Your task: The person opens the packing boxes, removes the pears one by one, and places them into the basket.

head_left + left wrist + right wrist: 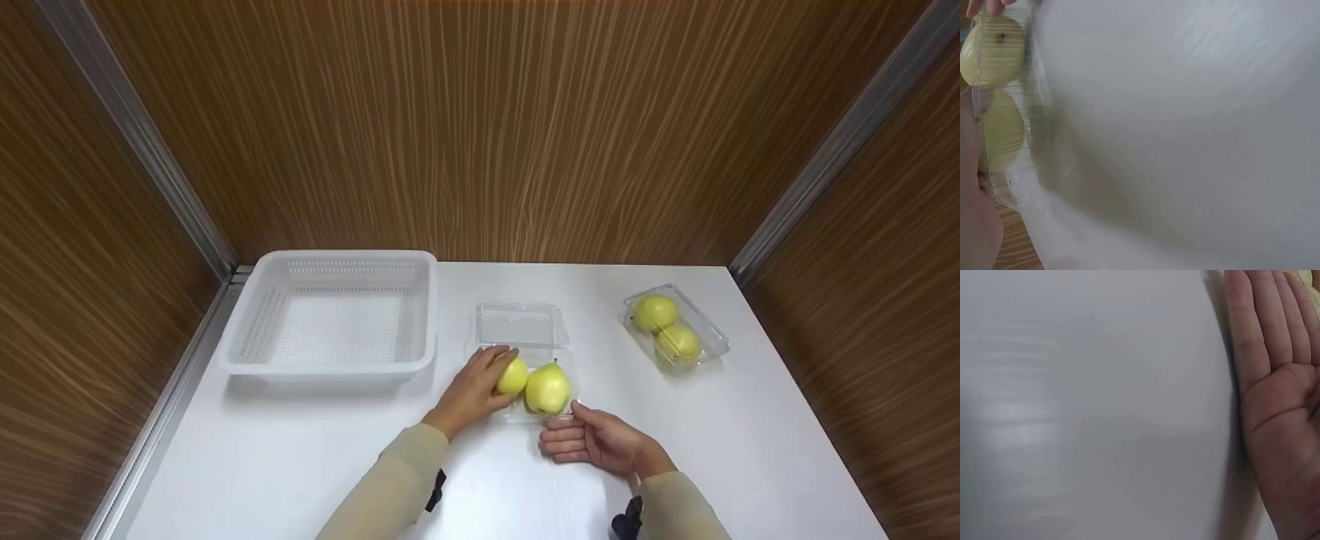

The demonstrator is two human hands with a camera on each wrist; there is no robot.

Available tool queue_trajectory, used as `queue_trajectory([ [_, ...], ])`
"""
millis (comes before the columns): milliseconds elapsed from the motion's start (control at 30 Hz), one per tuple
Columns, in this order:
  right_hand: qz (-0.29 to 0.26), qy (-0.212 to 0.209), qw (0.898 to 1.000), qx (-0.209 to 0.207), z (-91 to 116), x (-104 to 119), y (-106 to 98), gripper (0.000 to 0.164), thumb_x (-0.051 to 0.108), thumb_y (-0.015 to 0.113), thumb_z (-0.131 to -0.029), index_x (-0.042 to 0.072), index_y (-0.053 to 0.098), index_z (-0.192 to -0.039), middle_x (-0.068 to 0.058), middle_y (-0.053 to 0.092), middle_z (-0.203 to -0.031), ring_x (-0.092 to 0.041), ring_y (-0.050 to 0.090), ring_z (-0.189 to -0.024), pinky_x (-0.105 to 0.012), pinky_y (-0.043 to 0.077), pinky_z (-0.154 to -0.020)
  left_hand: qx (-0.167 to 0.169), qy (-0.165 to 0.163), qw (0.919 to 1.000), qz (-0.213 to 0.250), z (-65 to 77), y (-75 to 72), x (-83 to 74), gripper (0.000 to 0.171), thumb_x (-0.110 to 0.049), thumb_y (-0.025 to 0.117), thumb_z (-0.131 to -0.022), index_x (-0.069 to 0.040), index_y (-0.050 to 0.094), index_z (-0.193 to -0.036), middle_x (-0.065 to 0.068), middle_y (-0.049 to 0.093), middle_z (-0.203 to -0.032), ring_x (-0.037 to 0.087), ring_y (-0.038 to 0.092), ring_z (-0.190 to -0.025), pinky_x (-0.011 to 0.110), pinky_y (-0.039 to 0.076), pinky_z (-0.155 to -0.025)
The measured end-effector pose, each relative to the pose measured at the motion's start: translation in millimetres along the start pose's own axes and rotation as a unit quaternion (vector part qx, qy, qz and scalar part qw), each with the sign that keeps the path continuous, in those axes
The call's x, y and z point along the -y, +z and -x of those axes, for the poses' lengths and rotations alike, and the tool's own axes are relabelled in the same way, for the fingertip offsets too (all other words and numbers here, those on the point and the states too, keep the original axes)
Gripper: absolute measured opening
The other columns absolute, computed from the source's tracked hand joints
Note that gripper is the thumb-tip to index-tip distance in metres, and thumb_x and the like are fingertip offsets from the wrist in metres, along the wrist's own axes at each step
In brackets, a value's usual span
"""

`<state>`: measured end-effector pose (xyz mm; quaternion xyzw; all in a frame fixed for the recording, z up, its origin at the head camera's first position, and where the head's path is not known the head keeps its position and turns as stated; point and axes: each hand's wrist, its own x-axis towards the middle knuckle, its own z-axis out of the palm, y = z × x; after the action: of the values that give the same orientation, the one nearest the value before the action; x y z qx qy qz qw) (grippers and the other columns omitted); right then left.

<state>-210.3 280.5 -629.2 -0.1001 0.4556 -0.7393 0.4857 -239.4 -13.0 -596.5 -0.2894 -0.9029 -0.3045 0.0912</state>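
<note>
Lying within the left grip (475,386), one pear (514,376) sits beside another pear (547,388).

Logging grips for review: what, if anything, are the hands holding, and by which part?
The left hand holds the left fruit in the open container by its sides; the right hand shows no grip.

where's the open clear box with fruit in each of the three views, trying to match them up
head: clear box just below centre, right of the white basket
left wrist: clear box along the upper left edge
right wrist: box not clearly visible
shared landmark: yellow fruit, just a sliver in right wrist's top right corner
</note>
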Motion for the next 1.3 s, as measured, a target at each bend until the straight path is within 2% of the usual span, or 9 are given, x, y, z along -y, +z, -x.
queue_trajectory([
  [200,0.015,0.001,0.999,-0.030,-1.3,1.7,4.0,0.065,0.046,0.025,-0.109,-0.005,0.053,-0.136,-0.024,0.060,-0.135,-0.036,0.056,-0.129,-0.047,0.044,-0.108,-0.079,0.022,0.9964,0.021,5.0,0.6,-2.4,0.069,-0.025,0.078,-0.086,-0.011,0.049,-0.147,0.008,0.050,-0.145,0.026,0.050,-0.131,0.039,0.046,-0.107],
  [300,0.017,0.009,0.999,-0.038,-0.5,3.0,4.8,0.064,0.047,0.025,-0.108,-0.003,0.056,-0.134,-0.023,0.061,-0.133,-0.035,0.057,-0.127,-0.047,0.045,-0.107,-0.117,0.007,0.9920,0.049,6.5,-0.6,-9.9,0.070,-0.027,0.080,-0.085,-0.011,0.050,-0.146,0.008,0.051,-0.144,0.026,0.051,-0.131,0.039,0.046,-0.107],
  [433,0.015,0.018,0.999,-0.038,0.1,3.3,4.9,0.065,0.048,0.024,-0.108,-0.002,0.058,-0.132,-0.022,0.062,-0.132,-0.034,0.058,-0.126,-0.046,0.047,-0.106,-0.154,-0.024,0.9810,0.116,16.1,-5.6,-21.5,0.072,-0.027,0.082,-0.082,-0.010,0.051,-0.144,0.006,0.052,-0.143,0.025,0.051,-0.132,0.039,0.044,-0.110],
  [667,0.024,0.038,0.998,-0.041,-1.4,7.0,5.7,0.063,0.048,0.026,-0.108,-0.001,0.063,-0.126,-0.016,0.069,-0.123,-0.030,0.065,-0.119,-0.042,0.052,-0.100,-0.179,-0.026,0.9677,0.176,48.2,-26.0,-33.5,0.070,-0.027,0.084,-0.080,-0.008,0.055,-0.141,0.005,0.055,-0.140,0.024,0.055,-0.130,0.038,0.048,-0.105],
  [867,0.039,0.042,0.996,-0.065,-4.3,9.0,8.1,0.054,0.044,0.030,-0.106,0.005,0.068,-0.113,-0.013,0.073,-0.115,-0.027,0.069,-0.111,-0.039,0.056,-0.094,-0.193,-0.094,0.9443,0.250,78.0,-50.0,-37.3,0.072,-0.029,0.084,-0.081,-0.008,0.053,-0.143,0.007,0.053,-0.142,0.024,0.056,-0.128,0.040,0.049,-0.104],
  [933,0.040,0.038,0.996,-0.077,-4.7,8.8,8.7,0.052,0.045,0.033,-0.106,0.006,0.068,-0.110,-0.012,0.074,-0.112,-0.026,0.070,-0.108,-0.038,0.056,-0.092,-0.194,-0.109,0.9414,0.254,87.4,-58.6,-37.0,0.072,-0.030,0.083,-0.081,-0.011,0.053,-0.144,0.006,0.052,-0.142,0.024,0.056,-0.127,0.039,0.049,-0.103],
  [1067,0.039,0.032,0.995,-0.088,-4.4,7.4,10.5,0.050,0.045,0.034,-0.106,0.008,0.068,-0.106,-0.010,0.075,-0.107,-0.023,0.072,-0.102,-0.037,0.058,-0.089,-0.211,-0.114,0.9397,0.244,107.2,-73.8,-33.5,0.072,-0.026,0.084,-0.080,-0.015,0.053,-0.144,0.005,0.052,-0.143,0.024,0.055,-0.128,0.036,0.047,-0.105],
  [1200,0.038,0.032,0.994,-0.098,-3.7,5.0,12.1,0.052,0.044,0.032,-0.107,0.008,0.069,-0.104,-0.009,0.076,-0.104,-0.022,0.073,-0.098,-0.035,0.058,-0.087,-0.235,-0.125,0.9326,0.243,126.5,-83.7,-30.7,0.073,-0.017,0.086,-0.078,-0.016,0.054,-0.143,0.004,0.053,-0.142,0.021,0.055,-0.129,0.033,0.047,-0.105],
  [1300,0.041,0.027,0.993,-0.103,-3.9,4.2,13.0,0.051,0.044,0.032,-0.107,0.007,0.068,-0.104,-0.010,0.076,-0.104,-0.022,0.073,-0.097,-0.035,0.059,-0.086,-0.242,-0.138,0.9306,0.237,137.7,-89.2,-29.0,0.073,-0.014,0.086,-0.077,-0.018,0.054,-0.143,0.002,0.054,-0.141,0.018,0.055,-0.128,0.029,0.047,-0.104],
])
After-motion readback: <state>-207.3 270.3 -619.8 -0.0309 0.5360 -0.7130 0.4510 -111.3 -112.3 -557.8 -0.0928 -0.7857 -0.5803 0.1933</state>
